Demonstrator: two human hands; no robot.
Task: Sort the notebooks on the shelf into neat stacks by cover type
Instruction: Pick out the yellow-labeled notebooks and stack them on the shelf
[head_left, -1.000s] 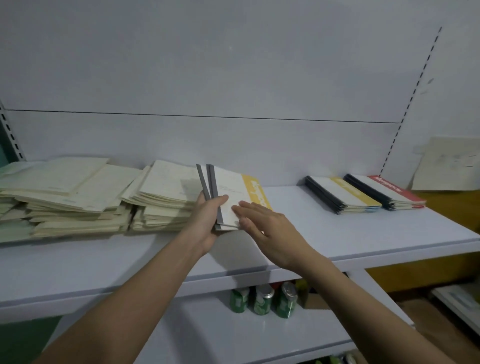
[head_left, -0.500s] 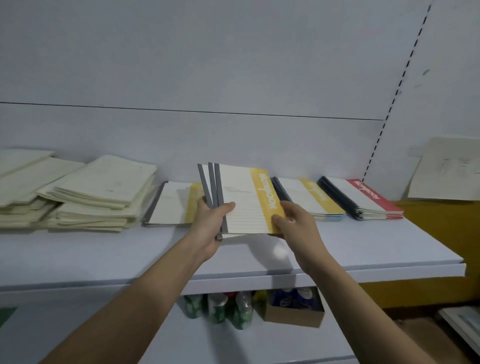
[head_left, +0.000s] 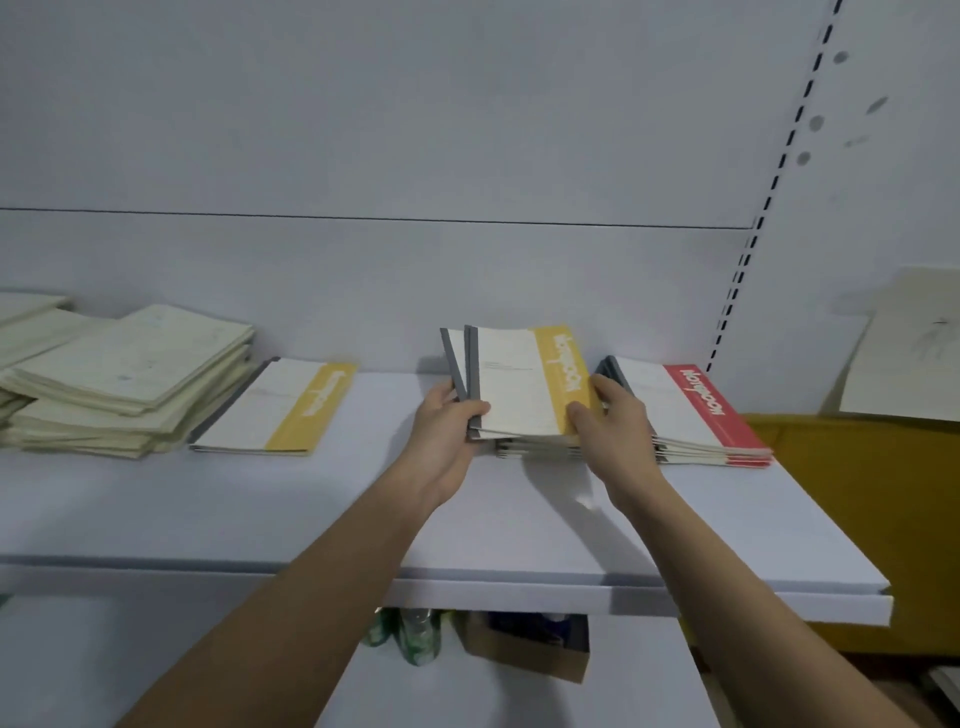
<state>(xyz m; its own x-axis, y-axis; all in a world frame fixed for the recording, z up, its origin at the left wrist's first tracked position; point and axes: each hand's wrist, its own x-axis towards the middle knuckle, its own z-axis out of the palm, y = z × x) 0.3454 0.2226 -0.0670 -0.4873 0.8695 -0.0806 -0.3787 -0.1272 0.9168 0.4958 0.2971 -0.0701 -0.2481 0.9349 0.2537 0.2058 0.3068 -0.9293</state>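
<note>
Both hands hold a few yellow-banded notebooks (head_left: 511, 384) with grey spines, tilted just above a stack of the same kind (head_left: 535, 451) on the white shelf (head_left: 519, 530). My left hand (head_left: 451, 415) grips their spine side; my right hand (head_left: 605, 415) grips the yellow edge. A red-banded stack (head_left: 696, 410) lies directly to the right, and a single yellow-banded notebook (head_left: 280, 408) lies to the left. Messy piles of plain cream notebooks (head_left: 130, 379) fill the shelf's left end.
The shelf's back panel rises right behind the stacks, with a slotted upright (head_left: 748, 270) at the right. A paper sheet (head_left: 904, 348) leans above a yellow surface at far right. Green bottles (head_left: 410, 636) and a cardboard box (head_left: 524, 649) sit on the lower shelf.
My hands have carried the yellow-banded notebooks to the right and lowered them onto the yellow stack beside the red one. The view has shifted right with them.
</note>
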